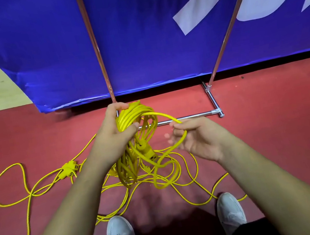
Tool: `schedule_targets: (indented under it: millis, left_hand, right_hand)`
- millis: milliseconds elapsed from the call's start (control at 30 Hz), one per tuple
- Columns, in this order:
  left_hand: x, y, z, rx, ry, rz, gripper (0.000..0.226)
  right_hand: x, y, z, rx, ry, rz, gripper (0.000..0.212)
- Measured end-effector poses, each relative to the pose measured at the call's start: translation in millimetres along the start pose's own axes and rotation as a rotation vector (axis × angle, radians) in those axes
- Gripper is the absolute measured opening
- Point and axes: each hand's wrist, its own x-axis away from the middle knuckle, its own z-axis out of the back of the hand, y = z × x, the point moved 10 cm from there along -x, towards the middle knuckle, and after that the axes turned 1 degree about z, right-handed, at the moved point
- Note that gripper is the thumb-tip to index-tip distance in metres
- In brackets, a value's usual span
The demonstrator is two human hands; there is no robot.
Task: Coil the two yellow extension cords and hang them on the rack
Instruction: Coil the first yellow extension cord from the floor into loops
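Winding the cord [162, 115]
Left hand [111, 133] grips the coil [128, 119], keeping it gathered; right hand [200, 138] curls round the cord, feeding slack.

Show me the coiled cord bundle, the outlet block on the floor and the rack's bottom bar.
coiled cord bundle [129, 117]: head view, top loops
outlet block [70, 168]: head view, yellow body
rack's bottom bar [194, 115]: head view, bare chrome middle
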Motion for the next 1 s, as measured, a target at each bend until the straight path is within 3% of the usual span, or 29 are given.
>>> schedule_targets:
  millis: [100,133,200,267,333,400,433,500,567,733,867,1000]
  left_hand:
    - [1,5,3,0.057,0.032,-0.020,0.040]
    - [1,6,3,0.071,0.041,-0.024,0.040]
    - [1,8,4,0.094,0.048,-0.034,0.040]
    - [-1,9,8,0.136,0.063,-0.029,0.038]
    - [-2,8,12,0.190,0.064,-0.002,0.037]
    - [-1,9,9,0.218,0.021,0.005,0.037]
    - [0,10,5,0.228,-0.013,0.000,0.039]
    - [2,11,-7,0.241,-0.084,-0.015,0.042]
    - [5,11,-16,0.259,-0.125,-0.012,0.044]
    - [7,18,-17,0.305,-0.137,-0.029,0.042]
    - [8,19,-23,0.304,-0.167,-0.034,0.042]
    - [11,18,-32,0.289,-0.203,-0.024,0.041]
  right_hand:
    - [-9,39,21,0.080,0.156,-0.086,0.013]
    - [-13,40,32,0.238,0.254,0.006,0.017]
    - [-12,16,35,0.639,0.394,0.382,0.024]
    - [0,-8,14,1.030,0.407,0.728,0.027]
    - [5,-18,1,1.165,0.350,0.877,0.028]
    - [1,-20,-2,1.173,0.302,0.829,0.013]
    - [-3,-16,-2,1.218,0.297,0.749,0.017]
    - [-14,-1,3,1.370,0.309,0.546,0.059]
    - [-21,15,4,1.544,0.293,0.408,0.073]
    - [-28,28,9,1.679,0.342,0.378,0.059]
    - [-27,31,8,1.773,0.420,0.340,0.063]
    - [-29,53,17,1.823,0.381,0.133,0.078]
